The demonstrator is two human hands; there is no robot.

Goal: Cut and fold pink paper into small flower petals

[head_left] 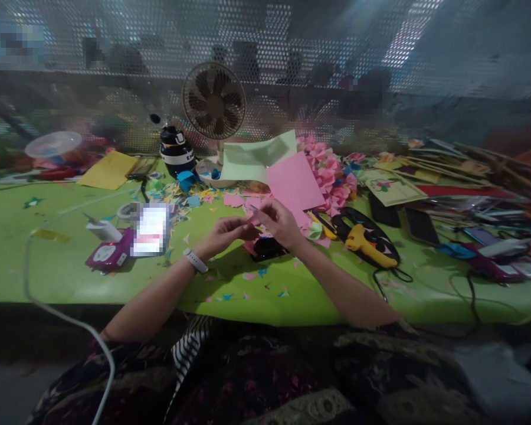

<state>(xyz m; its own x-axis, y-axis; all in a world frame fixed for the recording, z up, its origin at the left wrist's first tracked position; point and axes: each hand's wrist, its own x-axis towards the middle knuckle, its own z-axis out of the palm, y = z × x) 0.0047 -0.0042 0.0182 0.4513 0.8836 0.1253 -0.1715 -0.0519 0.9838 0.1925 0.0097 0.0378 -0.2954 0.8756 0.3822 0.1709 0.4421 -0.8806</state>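
Note:
My left hand (225, 234), with a white band on its wrist, pinches one side of a small pink paper piece (253, 219). My right hand (278, 222) has its fingers closed on the other side of that piece, close to the left fingertips. Both hands hover above the green table (230, 310). Beneath them lies a dark phone (269, 248). Just behind my hands are a pink sheet (295, 182), a pale green sheet (256, 157) and a heap of folded pink paper pieces (331, 172).
A fan (215, 101) and a dark bottle (177, 152) stand at the back. A yellow glue gun (369, 247) rests right of my hands. Left are a lit phone (150, 230) and a purple box (108, 254). A cable (77, 319) hangs over the front edge.

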